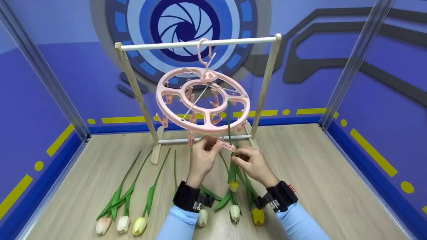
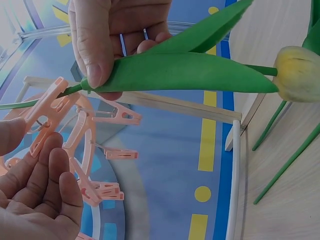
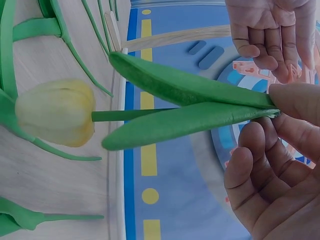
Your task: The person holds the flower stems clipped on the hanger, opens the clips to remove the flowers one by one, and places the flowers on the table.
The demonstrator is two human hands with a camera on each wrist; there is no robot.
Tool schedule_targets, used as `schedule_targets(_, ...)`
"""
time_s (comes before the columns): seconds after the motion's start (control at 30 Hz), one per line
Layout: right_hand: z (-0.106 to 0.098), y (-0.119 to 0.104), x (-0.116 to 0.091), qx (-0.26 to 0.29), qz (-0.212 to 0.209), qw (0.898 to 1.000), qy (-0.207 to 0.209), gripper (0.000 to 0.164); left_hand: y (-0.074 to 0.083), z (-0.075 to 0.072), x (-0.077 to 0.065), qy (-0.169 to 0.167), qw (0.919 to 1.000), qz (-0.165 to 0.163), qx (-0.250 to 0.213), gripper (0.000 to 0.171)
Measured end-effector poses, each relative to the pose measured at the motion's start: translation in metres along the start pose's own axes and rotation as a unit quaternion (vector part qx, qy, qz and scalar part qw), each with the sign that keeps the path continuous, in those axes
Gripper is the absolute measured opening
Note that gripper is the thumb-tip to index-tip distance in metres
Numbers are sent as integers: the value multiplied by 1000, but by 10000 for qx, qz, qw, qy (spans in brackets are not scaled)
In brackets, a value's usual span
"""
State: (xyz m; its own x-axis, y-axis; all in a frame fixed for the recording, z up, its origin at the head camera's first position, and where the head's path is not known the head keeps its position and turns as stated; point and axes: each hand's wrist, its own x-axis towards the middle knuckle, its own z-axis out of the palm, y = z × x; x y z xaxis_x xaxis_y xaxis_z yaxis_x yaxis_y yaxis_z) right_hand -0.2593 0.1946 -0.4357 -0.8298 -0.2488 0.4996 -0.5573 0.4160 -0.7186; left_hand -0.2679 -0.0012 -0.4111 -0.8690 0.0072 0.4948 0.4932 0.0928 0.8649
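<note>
My left hand [image 1: 201, 160] pinches a pink clothespin [image 1: 226, 144] below the rim of a round pink clip hanger [image 1: 196, 126]. Just beside it, my right hand [image 1: 255, 165] pinches the green stem of an upside-down artificial tulip. The pale yellow bloom [image 3: 55, 112] points down and two long leaves [image 3: 190, 117] spread from near the fingertips. In the left wrist view the stem crosses the tip of the clothespin [image 2: 47, 112]; whether its jaws grip the stem I cannot tell. Above the clothespin, the bare stem end [image 1: 229, 116] reaches up past the hanger's rim.
The hanger hooks over a white rail [image 1: 156, 46] on a wooden-legged stand [image 1: 267, 83]. Other clothespins [image 1: 191, 138] dangle from it. Several tulips lie on the table, three at the left [image 1: 139, 226] and others, including a yellow one [image 1: 258, 216], beneath my hands. Blue walls enclose the table.
</note>
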Motion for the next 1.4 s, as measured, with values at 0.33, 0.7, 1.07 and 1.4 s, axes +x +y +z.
schedule_targets(0.33, 1, 2, -2, 31, -184, 9998, 78, 6, -1, -1, 0, 18, 9999, 63, 100, 11)
schedule_targets(0.7, -1, 0, -3, 26, 47, 10000, 25, 7, 0, -2, 0, 76, 9998, 20, 197, 10)
schedule_targets(1.07, -2, 1, -3, 72, -46, 9999, 79, 5, 0, -3, -1, 103, 9996, -44, 252, 10)
schedule_targets(1.4, -3, -1, -3, 72, 37, 10000, 59, 5, 0, -2, 0, 51, 9997, -26, 247, 13)
